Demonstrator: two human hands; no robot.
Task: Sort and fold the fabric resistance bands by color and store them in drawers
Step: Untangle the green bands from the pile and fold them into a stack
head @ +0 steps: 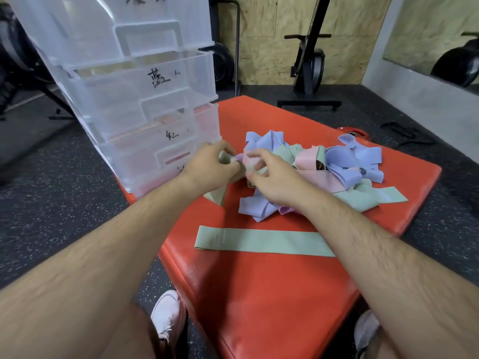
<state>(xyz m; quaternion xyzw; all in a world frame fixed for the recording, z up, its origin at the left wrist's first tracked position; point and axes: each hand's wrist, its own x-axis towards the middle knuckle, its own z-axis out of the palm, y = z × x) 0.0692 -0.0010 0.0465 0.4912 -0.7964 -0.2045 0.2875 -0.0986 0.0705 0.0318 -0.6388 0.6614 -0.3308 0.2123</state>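
Fingers (pixel 220 147) of the left hand (pixel 211 167) curl round a soft green band (pixel 219 195), right hand (pixel 272 181) pinching a pink band (pixel 252 161), at the tangled fabric pile (pixel 344 164) on a padded red mat (pixel 259 294).

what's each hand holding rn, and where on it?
Left hand grips a green band near its top fold, the rest trailing down to the mat. Right hand pinches a pink band at the edge of the pile; which part, fingers hide.
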